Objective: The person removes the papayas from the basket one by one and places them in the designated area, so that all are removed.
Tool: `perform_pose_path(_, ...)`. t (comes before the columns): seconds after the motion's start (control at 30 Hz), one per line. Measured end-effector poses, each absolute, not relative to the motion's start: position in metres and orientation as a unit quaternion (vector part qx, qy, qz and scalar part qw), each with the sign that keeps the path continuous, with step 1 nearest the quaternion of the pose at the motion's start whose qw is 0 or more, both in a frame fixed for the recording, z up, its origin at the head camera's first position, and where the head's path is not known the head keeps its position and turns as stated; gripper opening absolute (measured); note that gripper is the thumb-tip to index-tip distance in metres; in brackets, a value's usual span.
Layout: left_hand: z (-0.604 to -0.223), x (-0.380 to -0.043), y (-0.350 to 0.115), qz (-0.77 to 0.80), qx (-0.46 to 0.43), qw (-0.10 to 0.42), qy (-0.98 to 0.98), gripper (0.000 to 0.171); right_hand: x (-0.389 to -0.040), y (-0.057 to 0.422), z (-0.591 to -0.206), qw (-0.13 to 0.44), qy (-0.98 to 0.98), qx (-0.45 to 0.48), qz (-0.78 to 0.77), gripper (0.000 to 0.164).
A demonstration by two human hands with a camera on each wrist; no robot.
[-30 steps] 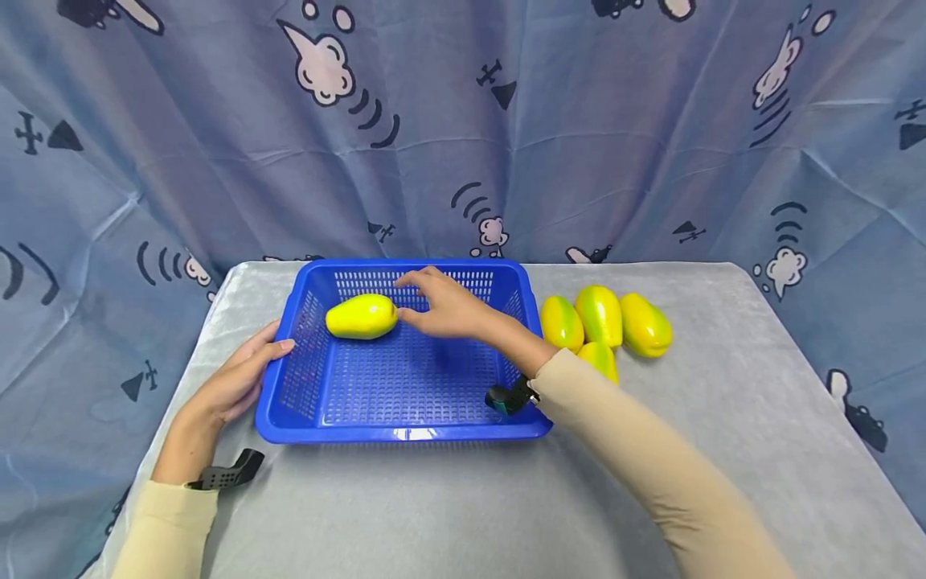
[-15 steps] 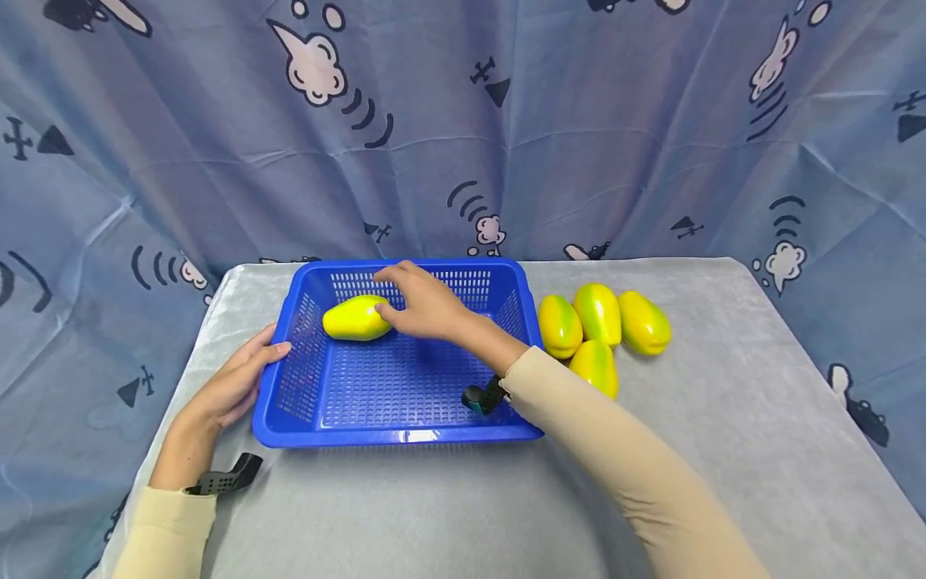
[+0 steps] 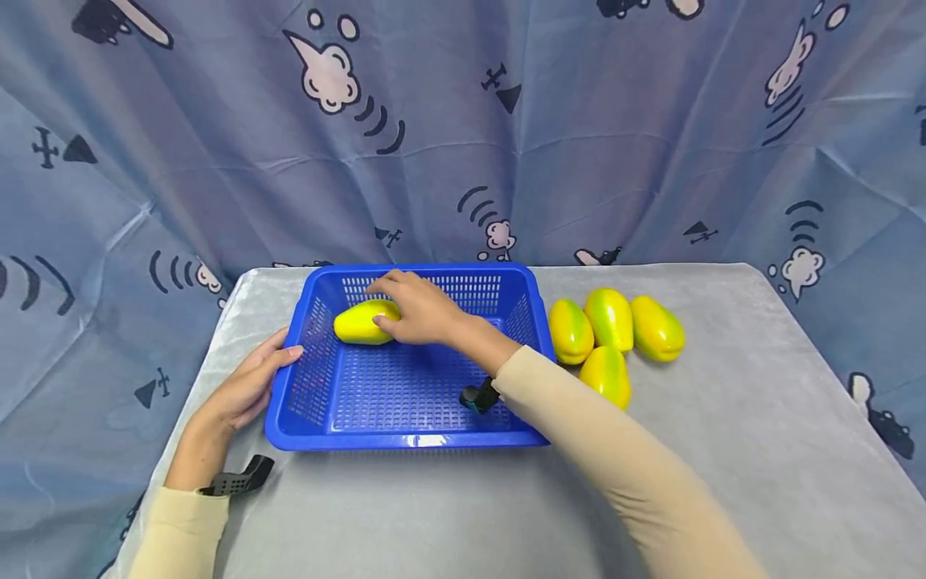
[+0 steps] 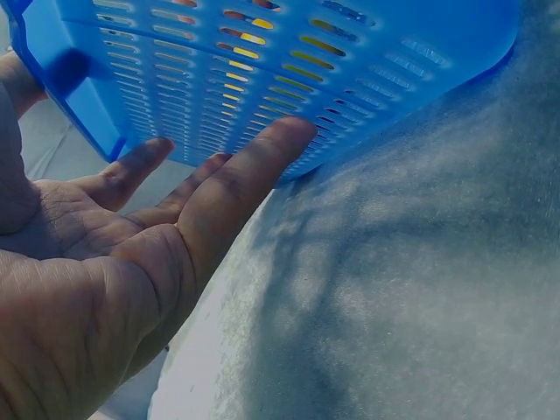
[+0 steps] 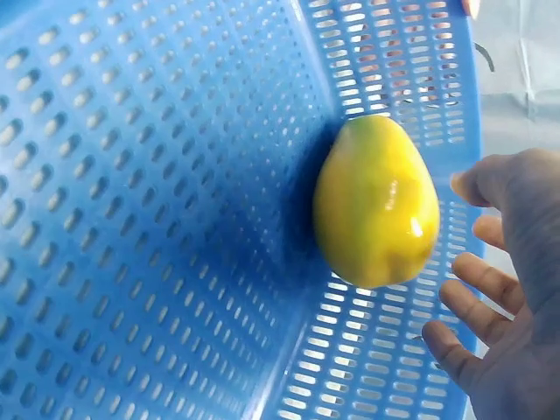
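Observation:
A yellow-green papaya (image 3: 362, 323) lies in the back left of a blue plastic basket (image 3: 405, 441). My right hand (image 3: 422, 310) is above its right end, thumb and fingers spread, covering that end in the head view. In the right wrist view, a gap shows between the papaya (image 5: 376, 201) and the loosely bent fingers of my right hand (image 5: 499, 297). My left hand (image 3: 249, 382) holds the basket's left side, thumb over the rim. From the left wrist, the fingers of my left hand (image 4: 184, 227) press on the basket's slotted outer wall (image 4: 254, 79).
To the right of the basket, several more papayas (image 3: 609, 320) lie grouped on the grey cloth-covered table (image 3: 752, 450). A patterned blue curtain (image 3: 434, 137) hangs behind the table. The basket's perforated walls stand around the papaya inside.
My right hand has moved left, over the right end of the papaya in the basket. My left hand stays at the basket's left rim. The head view has shifted slightly.

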State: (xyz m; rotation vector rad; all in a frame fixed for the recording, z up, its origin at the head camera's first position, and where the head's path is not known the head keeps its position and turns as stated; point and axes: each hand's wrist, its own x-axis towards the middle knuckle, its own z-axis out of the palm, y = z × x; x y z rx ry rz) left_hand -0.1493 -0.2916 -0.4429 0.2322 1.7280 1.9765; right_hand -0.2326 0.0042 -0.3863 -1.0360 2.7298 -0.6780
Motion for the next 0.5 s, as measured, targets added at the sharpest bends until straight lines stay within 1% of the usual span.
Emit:
perform_pose_path(0.2, -0.443, -0.15, -0.293, 0.731, 0.085, 0.252, 0.628, 0.056, -0.233, 0.0, -0.394, 0.087, 0.911, -0.349, -0.2, 0.048)
perform_pose_path(0.5, -0.443, -0.15, -0.293, 0.732, 0.092, 0.249, 0.627, 0.057, -0.233, -0.005, -0.403, 0.075, 0.909, -0.363, -0.192, 0.051)
